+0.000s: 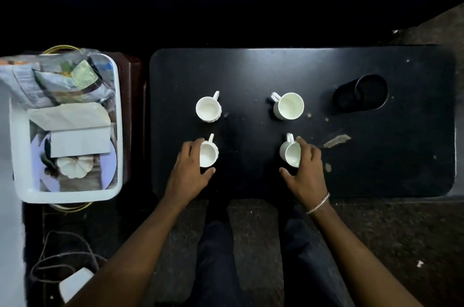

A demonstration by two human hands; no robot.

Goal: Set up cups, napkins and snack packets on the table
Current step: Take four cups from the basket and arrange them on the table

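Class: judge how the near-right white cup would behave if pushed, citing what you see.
The near-right cup looks like glazed ceramic: probably stiff and breakable. Upright on the flat table, a low push likely slides it; a high one might tip it.

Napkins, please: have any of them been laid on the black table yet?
No, the napkins lie in the white tub beside the table.

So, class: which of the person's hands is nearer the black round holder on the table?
Right. The right hand, gripping the near-right cup, is left of the black holder; the left hand, on the near-left cup, is farther left.
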